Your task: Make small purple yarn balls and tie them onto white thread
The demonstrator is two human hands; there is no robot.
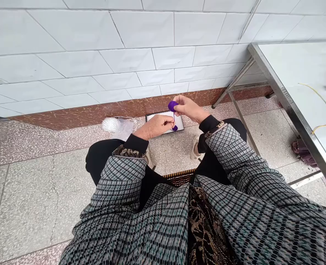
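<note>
My right hand (188, 107) is closed round a small ball of purple yarn (172, 105). From it a purple strand runs down to my left hand (157, 126), whose thumb and fingers are pinched together on the strand. Just below the left fingertips a second clump of purple yarn (175, 128) rests on a shallow white tray with a dark rim (180, 125). The tray sits on the floor under both hands, partly covered by them.
White yarn (110, 124) and a clear plastic bag (124, 128) lie left of the tray. A metal-framed table (278, 79) stands at the right, with a yellow cord (324, 103) on top. Beneath it is a dark purple cloth item (303, 151). The tiled wall (143, 29) rises close ahead.
</note>
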